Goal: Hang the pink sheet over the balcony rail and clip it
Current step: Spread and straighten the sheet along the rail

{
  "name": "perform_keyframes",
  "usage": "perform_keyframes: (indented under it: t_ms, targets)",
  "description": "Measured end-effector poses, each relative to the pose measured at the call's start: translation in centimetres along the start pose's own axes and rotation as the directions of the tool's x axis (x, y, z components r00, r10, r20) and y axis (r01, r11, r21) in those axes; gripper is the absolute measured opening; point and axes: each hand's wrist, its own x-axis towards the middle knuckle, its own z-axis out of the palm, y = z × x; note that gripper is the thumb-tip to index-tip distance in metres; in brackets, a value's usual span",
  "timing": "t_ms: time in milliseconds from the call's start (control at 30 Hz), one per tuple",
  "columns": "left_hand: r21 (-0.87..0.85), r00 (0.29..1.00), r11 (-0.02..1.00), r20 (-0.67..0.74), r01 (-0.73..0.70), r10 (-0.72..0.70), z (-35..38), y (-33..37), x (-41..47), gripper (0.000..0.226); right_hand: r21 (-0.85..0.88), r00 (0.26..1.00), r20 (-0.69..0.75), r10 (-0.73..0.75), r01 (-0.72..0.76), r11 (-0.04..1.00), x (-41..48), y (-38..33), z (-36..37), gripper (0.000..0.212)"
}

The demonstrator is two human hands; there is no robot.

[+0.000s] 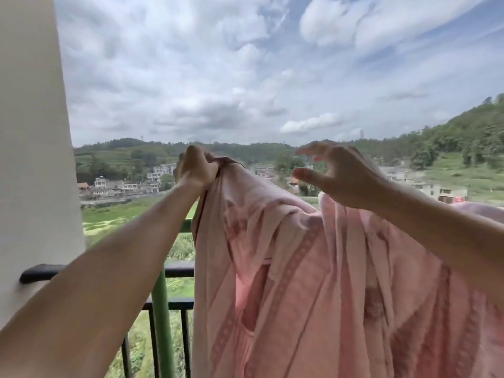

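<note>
Grip of left hand [197, 168] clenches a corner of the pink sheet [300, 268]; right hand [342, 177] is spread, released.

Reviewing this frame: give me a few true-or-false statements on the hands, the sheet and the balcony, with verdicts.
1. The left hand grips a bunched edge of the pink sheet. True.
2. The right hand is clenched round the sheet. False: its fingers are spread and grip nothing.
3. A clip already pins the sheet. False: no clip is visible.
4. A white pillar stands left of the sheet. True.
5. The railing bars are red. False: the railing is black, with a green post.
</note>
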Motion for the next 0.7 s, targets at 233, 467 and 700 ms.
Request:
perform_keyframes:
  t_ms: [233,467,700]
  targets:
    - [0.039,0.849,0.998,0.524,0.057,-0.069,-1.0,-2.1,-2.6,0.02,0.004,0.905,0.138,-0.403,0.406,0.914,0.1,-7.1,6.2,0.022]
    - [-0.049,0.97,0.979,0.137,-0.196,0.201,-4.6,-2.5,-9.0,0.055,0.265,0.906,-0.304,0.295,-0.217,0.94,10.8,-0.2,4.4,0.029]
    - [0.086,0.911,0.913,0.155,-0.399,0.383,-3.4,-2.3,-14.0,0.04,0.172,0.771,-0.26,0.582,-0.556,0.813,12.7,5.9,4.3,0.021]
